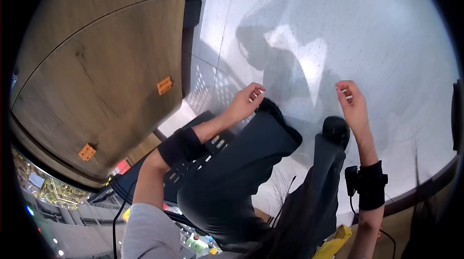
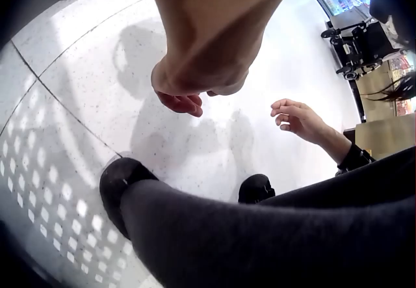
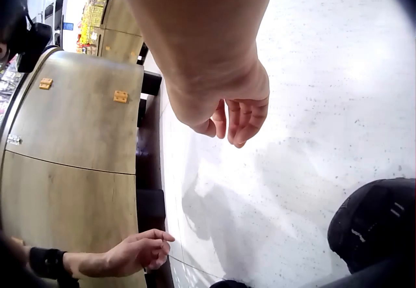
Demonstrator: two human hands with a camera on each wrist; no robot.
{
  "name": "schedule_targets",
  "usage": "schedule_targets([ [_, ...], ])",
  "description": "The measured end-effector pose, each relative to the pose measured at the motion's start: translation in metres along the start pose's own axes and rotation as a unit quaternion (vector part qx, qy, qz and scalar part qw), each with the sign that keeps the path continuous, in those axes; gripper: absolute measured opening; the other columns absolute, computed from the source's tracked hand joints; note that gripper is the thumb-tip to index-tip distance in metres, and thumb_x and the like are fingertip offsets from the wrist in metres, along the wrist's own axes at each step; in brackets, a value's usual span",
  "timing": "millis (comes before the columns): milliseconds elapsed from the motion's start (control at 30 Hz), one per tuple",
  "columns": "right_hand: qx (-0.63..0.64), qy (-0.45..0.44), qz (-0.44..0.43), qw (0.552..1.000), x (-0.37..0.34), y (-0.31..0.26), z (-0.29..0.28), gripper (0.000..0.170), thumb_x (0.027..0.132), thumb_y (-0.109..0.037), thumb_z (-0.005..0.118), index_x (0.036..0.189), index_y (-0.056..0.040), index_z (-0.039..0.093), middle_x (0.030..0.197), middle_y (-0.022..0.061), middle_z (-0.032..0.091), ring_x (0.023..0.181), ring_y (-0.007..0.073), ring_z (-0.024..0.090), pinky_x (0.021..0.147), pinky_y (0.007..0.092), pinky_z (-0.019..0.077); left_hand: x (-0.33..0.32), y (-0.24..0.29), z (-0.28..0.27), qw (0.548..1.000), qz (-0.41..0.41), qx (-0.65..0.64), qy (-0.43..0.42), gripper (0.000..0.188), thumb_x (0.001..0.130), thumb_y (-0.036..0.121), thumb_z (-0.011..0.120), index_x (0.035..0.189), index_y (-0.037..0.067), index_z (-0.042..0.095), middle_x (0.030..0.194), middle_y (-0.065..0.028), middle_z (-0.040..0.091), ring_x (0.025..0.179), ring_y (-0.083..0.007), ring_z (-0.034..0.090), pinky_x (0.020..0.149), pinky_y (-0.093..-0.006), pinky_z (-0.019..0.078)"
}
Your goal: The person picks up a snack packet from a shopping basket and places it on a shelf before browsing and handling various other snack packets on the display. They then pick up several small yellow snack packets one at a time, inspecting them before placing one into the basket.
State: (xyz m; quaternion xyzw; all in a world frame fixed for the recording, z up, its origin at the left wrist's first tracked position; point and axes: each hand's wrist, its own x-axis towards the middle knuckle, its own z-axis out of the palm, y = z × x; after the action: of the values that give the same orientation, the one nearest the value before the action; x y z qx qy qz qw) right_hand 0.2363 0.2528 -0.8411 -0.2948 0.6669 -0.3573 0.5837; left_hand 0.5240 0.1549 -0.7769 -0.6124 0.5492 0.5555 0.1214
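Observation:
My left hand [image 1: 246, 102] hangs over the pale floor beside the left shoe [image 1: 269, 109], its fingers loosely curled around nothing. On the other side, my right hand [image 1: 352, 104] is held in the air just past the right shoe [image 1: 336, 131]. Its thumb and fingers bend loosely, with a gap between them. The left wrist view has the left hand [image 2: 201, 73] close up, fingers drooping, and the right hand [image 2: 299, 119] farther off. Seen from the right wrist, the right hand [image 3: 224, 106] hangs with bent fingers holding nothing.
A curved wood-grain cabinet [image 1: 121, 41] stands at the left, bearing two small orange pieces with holes, one near its edge [image 1: 165, 85]. A dark perforated seat [image 1: 176, 174] is beside the legs in dark trousers [image 1: 227, 181]. A wheeled black chair [image 2: 370, 44] stands farther off.

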Motion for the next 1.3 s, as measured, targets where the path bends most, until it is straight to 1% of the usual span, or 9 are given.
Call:
schedule_targets([
  [233,0.001,-0.013,0.033,0.999,-0.006,0.006,-0.002,0.015,0.082,-0.005,0.052,0.096,-0.0044,0.055,0.082,0.0026,0.056,0.067,0.0104,0.048,0.058,0.0236,0.0417,0.003,-0.019,-0.003,0.999,-0.013,0.029,0.021,0.021,0.082,0.01,0.052,0.103,0.004,0.052,0.074,-0.0029,0.053,0.063,-0.011,0.051,0.058,-0.0253,0.0436],
  [467,-0.016,0.001,0.066,0.998,-0.013,-0.014,-0.002,0.014,0.083,-0.006,0.052,0.096,-0.0045,0.056,0.083,0.0028,0.056,0.068,0.0105,0.047,0.059,0.0238,0.0421,0.006,0.006,-0.015,0.998,-0.001,0.011,0.054,0.022,0.081,0.013,0.053,0.101,0.004,0.053,0.076,-0.0038,0.054,0.065,-0.0116,0.05,0.059,-0.0262,0.0433],
  [633,-0.048,0.026,0.075,0.996,-0.055,-0.077,-0.021,0.013,0.083,-0.009,0.052,0.094,-0.0044,0.057,0.084,0.0026,0.057,0.07,0.011,0.049,0.059,0.0234,0.0424,-0.032,0.05,-0.032,0.998,0.022,-0.012,0.061,0.022,0.081,0.013,0.053,0.101,0.004,0.053,0.076,-0.0043,0.054,0.065,-0.0124,0.051,0.06,-0.0265,0.0435],
  [767,-0.082,0.016,0.079,0.993,-0.084,-0.132,-0.039,0.016,0.085,-0.013,0.052,0.097,-0.0032,0.056,0.087,0.0022,0.057,0.069,0.0088,0.051,0.06,0.0224,0.0418,-0.071,0.097,-0.049,0.995,0.052,-0.037,0.082,0.022,0.081,0.014,0.053,0.101,0.005,0.053,0.079,-0.0049,0.056,0.067,-0.0133,0.052,0.061,-0.0273,0.0443],
  [900,-0.098,0.017,0.06,0.993,-0.109,-0.197,-0.055,0.018,0.085,-0.015,0.053,0.098,-0.0027,0.055,0.087,0.0042,0.057,0.069,0.0105,0.053,0.06,0.0236,0.0425,-0.121,0.143,-0.076,0.991,0.073,-0.035,0.109,0.023,0.081,0.015,0.054,0.102,0.005,0.052,0.084,-0.0066,0.058,0.07,-0.0157,0.056,0.063,-0.0286,0.0456],
  [1033,-0.08,0.033,0.035,0.996,-0.141,-0.27,-0.069,0.014,0.084,-0.01,0.052,0.095,-0.0031,0.056,0.083,0.0035,0.058,0.069,0.0106,0.05,0.057,0.0236,0.0407,-0.183,0.178,-0.101,0.986,0.086,-0.054,0.132,0.024,0.081,0.015,0.054,0.102,0.004,0.052,0.087,-0.0078,0.059,0.072,-0.0184,0.059,0.065,-0.0292,0.0466],
  [1167,-0.098,0.03,0.004,0.995,-0.178,-0.33,-0.077,0.014,0.084,-0.01,0.052,0.095,-0.0026,0.057,0.081,0.0042,0.058,0.068,0.0115,0.051,0.059,0.0242,0.043,-0.257,0.2,-0.128,0.976,0.108,-0.061,0.178,0.024,0.082,0.015,0.054,0.103,0.004,0.051,0.088,-0.0087,0.06,0.074,-0.0184,0.059,0.066,-0.0297,0.0471],
  [1200,-0.105,0.029,0.006,0.994,-0.187,-0.344,-0.077,0.014,0.084,-0.01,0.052,0.095,-0.0025,0.057,0.081,0.0051,0.058,0.068,0.0126,0.052,0.06,0.0253,0.0444,-0.274,0.199,-0.136,0.97,0.136,-0.06,0.194,0.023,0.083,0.015,0.054,0.103,0.004,0.051,0.089,-0.0098,0.06,0.074,-0.0188,0.059,0.066,-0.03,0.0473],
  [1300,-0.118,0.022,-0.055,0.991,-0.212,-0.364,-0.082,0.014,0.085,-0.012,0.052,0.096,-0.0031,0.055,0.077,0.0019,0.056,0.063,0.0082,0.05,0.055,0.0207,0.0418,-0.337,0.207,-0.164,0.966,0.114,-0.071,0.22,0.023,0.083,0.014,0.054,0.103,0.004,0.051,0.091,-0.0108,0.06,0.076,-0.02,0.059,0.069,-0.0303,0.0472],
])
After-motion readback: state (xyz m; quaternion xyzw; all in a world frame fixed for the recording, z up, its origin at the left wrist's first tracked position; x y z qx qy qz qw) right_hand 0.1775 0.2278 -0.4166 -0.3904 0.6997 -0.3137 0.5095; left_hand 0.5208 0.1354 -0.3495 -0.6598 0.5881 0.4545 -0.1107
